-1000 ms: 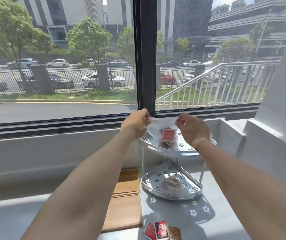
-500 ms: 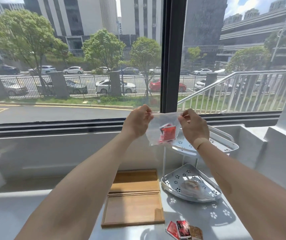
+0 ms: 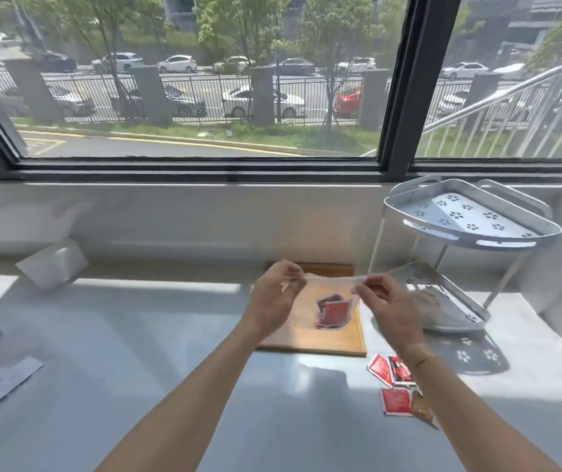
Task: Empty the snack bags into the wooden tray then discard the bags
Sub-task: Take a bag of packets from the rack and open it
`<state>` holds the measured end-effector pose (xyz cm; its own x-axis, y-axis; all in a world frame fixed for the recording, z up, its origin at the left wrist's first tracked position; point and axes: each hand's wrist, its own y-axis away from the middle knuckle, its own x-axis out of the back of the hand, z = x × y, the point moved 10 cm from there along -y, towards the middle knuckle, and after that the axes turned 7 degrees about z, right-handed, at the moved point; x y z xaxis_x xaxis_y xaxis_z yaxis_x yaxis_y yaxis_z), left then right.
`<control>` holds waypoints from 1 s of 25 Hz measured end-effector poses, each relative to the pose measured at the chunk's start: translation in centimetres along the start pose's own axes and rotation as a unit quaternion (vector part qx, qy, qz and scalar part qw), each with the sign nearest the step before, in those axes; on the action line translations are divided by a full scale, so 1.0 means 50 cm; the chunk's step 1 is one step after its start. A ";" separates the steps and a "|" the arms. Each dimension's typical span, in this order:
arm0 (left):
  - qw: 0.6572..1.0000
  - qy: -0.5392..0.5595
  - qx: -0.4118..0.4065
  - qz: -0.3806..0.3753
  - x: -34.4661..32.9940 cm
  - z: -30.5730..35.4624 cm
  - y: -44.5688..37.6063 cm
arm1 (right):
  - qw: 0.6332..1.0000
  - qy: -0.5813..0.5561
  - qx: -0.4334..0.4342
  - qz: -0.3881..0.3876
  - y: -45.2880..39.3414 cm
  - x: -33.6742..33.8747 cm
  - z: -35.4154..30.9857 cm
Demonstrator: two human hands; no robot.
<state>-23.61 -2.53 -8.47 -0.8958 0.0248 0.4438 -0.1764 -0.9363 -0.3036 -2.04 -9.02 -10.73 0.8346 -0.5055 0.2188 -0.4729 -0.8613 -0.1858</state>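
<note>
While both hands, left (image 3: 274, 298) and right (image 3: 386, 301), pinch the bag (image 3: 324, 301) by its top corners, it hangs limp over the tray (image 3: 327, 342). It looks light, thin and slippery; the rim seems the best hold.

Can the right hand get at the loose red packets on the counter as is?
Probably not yet: the right hand is pinching the clear bag with the left hand. The red packets lie unobstructed beneath its wrist.
</note>
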 end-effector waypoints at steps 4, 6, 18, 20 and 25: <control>0.997 0.002 0.069 -0.037 -0.028 -0.095 0.120 | 0.998 0.021 -0.046 -0.031 0.109 -0.011 0.100; 0.995 -0.010 0.085 -0.053 -0.039 -0.126 0.170 | 0.995 0.043 -0.075 -0.045 0.158 -0.003 0.138; 0.988 -0.026 0.085 -0.127 -0.097 -0.157 0.256 | 0.967 0.189 -0.033 -0.171 0.271 -0.033 0.161; 0.987 -0.047 0.070 -0.134 -0.103 -0.148 0.251 | 0.962 0.200 -0.024 -0.183 0.264 -0.046 0.149; 0.984 -0.099 0.141 0.051 -0.036 -0.125 0.266 | 0.970 0.216 -0.025 -0.110 0.271 -0.045 0.141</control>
<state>-26.89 -12.85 -18.61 -0.8015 -0.1174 0.5864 0.0560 -0.9910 -0.1219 -8.34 -19.20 -20.48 0.7261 -0.2737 0.6307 -0.3185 -0.9469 -0.0441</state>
